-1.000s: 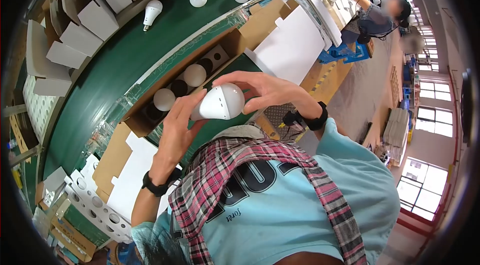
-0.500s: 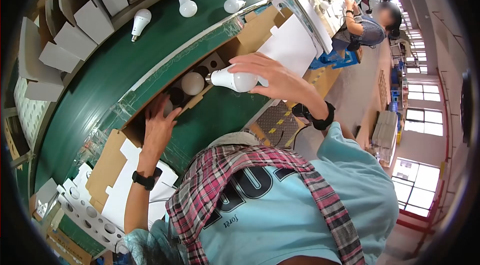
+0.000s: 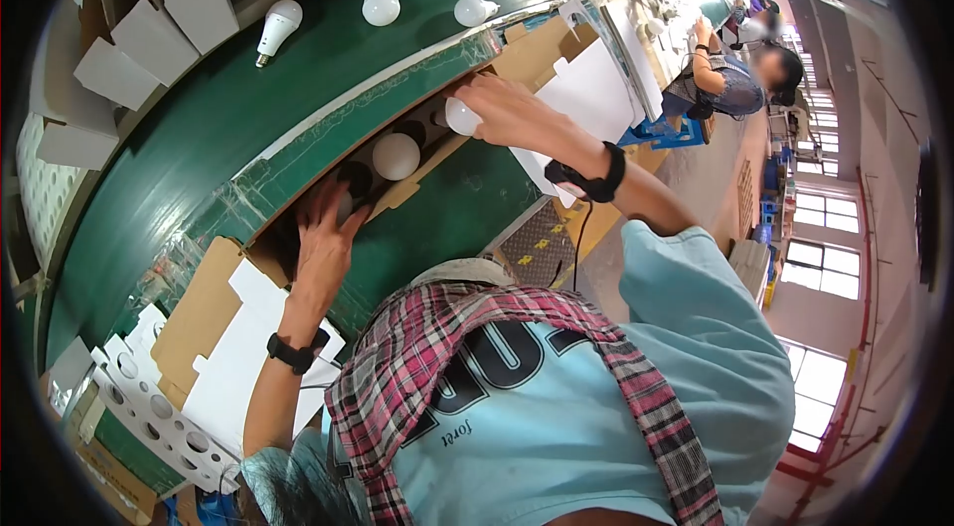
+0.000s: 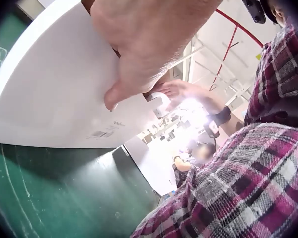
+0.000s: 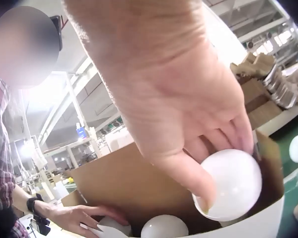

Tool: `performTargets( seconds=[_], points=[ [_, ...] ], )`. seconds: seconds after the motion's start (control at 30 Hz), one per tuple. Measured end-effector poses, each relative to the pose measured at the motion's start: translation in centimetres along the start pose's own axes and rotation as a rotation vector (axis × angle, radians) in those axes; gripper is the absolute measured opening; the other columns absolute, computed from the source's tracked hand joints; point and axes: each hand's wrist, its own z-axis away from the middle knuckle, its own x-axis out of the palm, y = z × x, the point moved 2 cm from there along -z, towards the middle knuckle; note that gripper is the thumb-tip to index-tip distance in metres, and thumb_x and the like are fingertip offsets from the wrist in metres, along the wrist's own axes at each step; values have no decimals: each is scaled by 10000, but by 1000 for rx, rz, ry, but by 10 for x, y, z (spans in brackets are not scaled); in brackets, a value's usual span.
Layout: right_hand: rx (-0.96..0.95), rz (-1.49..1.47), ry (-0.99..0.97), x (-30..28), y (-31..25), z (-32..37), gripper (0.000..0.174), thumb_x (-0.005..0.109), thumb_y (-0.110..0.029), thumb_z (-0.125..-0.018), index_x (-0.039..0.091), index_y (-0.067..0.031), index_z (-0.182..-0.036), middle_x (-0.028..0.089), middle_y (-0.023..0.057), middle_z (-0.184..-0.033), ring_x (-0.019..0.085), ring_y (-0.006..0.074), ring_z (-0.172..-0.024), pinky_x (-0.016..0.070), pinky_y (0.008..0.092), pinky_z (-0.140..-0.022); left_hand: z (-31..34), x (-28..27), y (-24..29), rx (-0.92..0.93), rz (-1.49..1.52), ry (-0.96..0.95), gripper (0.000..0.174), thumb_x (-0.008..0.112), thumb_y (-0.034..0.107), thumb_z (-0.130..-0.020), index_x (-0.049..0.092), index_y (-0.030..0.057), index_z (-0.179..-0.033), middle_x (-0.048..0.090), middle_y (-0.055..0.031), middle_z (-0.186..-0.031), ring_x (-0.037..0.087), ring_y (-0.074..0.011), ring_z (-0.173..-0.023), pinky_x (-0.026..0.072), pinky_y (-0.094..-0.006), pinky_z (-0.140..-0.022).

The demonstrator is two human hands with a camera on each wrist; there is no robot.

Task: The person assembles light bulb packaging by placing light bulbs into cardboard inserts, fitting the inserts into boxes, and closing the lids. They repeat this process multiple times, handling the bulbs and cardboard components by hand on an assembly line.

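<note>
In the head view, my right hand holds a white light bulb at the far right end of a long carton. The right wrist view shows thumb and fingers round the bulb, dome facing up. My left hand straddles the carton's near wall at its left end: the fingers are inside over another bulb, while the thumb lies on the white outer face in the left wrist view. Between the hands a round bulb sits in the carton beside dark holes.
Three bulbs lie apart on the green surface beyond the carton, one of them in the middle. Open white boxes line the far left edge. A perforated white sheet lies near left. Another person sits at the far right.
The right hand has carried its bulb from above the near side into the carton's right end, turning it dome up. The left hand has left that bulb and moved to the carton's left end.
</note>
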Motion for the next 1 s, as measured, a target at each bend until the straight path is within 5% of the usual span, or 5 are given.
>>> performTargets(
  seconds=[0.3, 0.47, 0.53, 0.77, 1.0],
  points=[
    [-97, -14, 142, 74, 16, -26, 385, 587, 20, -650, 554, 97, -1026, 599, 246, -990, 556, 413, -964, 475, 456, -822, 2, -21, 12, -18, -24, -122, 392, 569, -5, -776, 597, 103, -1152, 368, -145, -1398, 277, -334, -1355, 257, -533, -1070],
    [-82, 52, 227, 53, -12, -12, 288, 556, -14, -718, 601, 11, -1001, 598, 217, -1017, 588, 371, -908, 495, 447, -738, -27, -129, 36, 92, 526, 53, 324, 636, -38, -754, 632, 44, -1067, 581, -130, -1194, 611, -296, -1020, 520, -395, -840],
    [-25, 29, 123, 58, -8, -11, 345, 648, -123, -748, 613, -16, -1074, 590, 210, -1035, 570, 371, -936, 461, 460, -773, -53, -156, 5, 27, 449, 265, 210, 589, -57, -795, 667, 19, -975, 657, -119, -939, 647, -236, -863, 525, -319, -726],
    [84, -11, 168, 43, -13, 5, 483, 706, -238, -769, 547, -32, -1176, 507, 236, -1119, 462, 374, -1082, 410, 445, -885, -122, -52, -220, -415, 75, 360, 398, 684, 159, -831, 559, 13, -1180, 585, -149, -1034, 595, -277, -900, 487, -368, -783],
    [155, -204, 270, 21, -18, 28, 392, 660, -161, -805, 540, -39, -1158, 464, 179, -1194, 443, 348, -1111, 391, 424, -954, -144, -34, -245, -520, -200, 338, 414, 716, 208, -794, 559, -22, -1100, 597, -179, -1049, 591, -329, -953, 481, -400, -802]
  ],
)
